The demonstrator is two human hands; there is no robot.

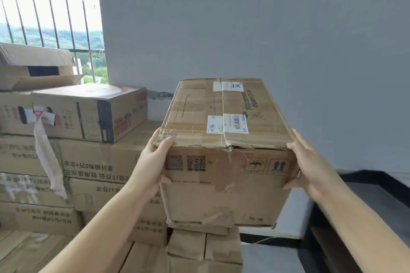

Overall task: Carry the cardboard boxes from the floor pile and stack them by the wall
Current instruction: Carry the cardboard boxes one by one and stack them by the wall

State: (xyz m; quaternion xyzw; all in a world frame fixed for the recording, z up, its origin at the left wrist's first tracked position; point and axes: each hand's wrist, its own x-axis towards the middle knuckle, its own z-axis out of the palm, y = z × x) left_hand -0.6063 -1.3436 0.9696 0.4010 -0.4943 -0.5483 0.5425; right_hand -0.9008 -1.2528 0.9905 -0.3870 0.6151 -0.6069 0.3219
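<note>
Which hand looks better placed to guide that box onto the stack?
Probably the left hand. It grips the box on the side next to the stacked boxes, so it can steer it there. The right hand holds the far side, toward the bare wall, and mainly supports.

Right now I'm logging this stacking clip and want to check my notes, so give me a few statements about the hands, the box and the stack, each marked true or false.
1. Both hands hold the same cardboard box. True: the left hand grips its left edge and the right hand its right edge.
2. The held box has its top flaps open. False: the top is taped shut, with white labels on it.
3. A barred window is at the upper left. True.
4. The wall behind the box is red brick. False: it is plain and grey-blue.
5. Stacked boxes stand to the left of the held box. True.
</note>
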